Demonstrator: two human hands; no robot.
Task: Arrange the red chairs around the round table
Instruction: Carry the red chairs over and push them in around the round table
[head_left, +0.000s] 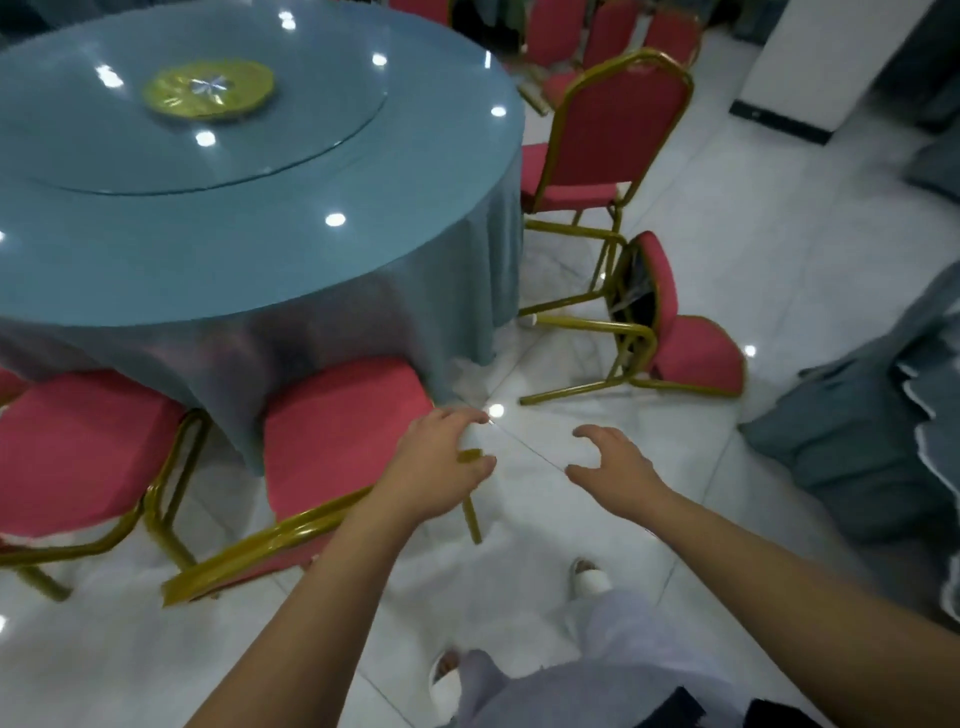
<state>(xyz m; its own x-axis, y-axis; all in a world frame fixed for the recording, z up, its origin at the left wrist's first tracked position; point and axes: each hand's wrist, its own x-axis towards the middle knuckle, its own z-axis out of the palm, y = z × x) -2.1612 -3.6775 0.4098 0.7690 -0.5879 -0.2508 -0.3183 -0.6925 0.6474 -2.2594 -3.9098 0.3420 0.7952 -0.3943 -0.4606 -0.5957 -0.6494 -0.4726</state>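
The round table (249, 249) wears a blue cloth under a glass top. A red chair (337, 436) with a gold frame stands tucked at its near edge, and another red chair (78, 447) stands to its left. My left hand (441, 462) hovers over the near chair's right corner, fingers loosely spread, holding nothing. My right hand (613, 467) hangs open over bare floor. A toppled red chair (675, 338) lies on its side ahead of my right hand. An upright red chair (613, 140) stands at the table's right side.
More red chairs (613, 36) cluster at the far back. A heap of blue-grey cloth (872, 447) lies on the floor at the right. A white pillar (810, 67) rises at the far right. White tiled floor (753, 234) lies between.
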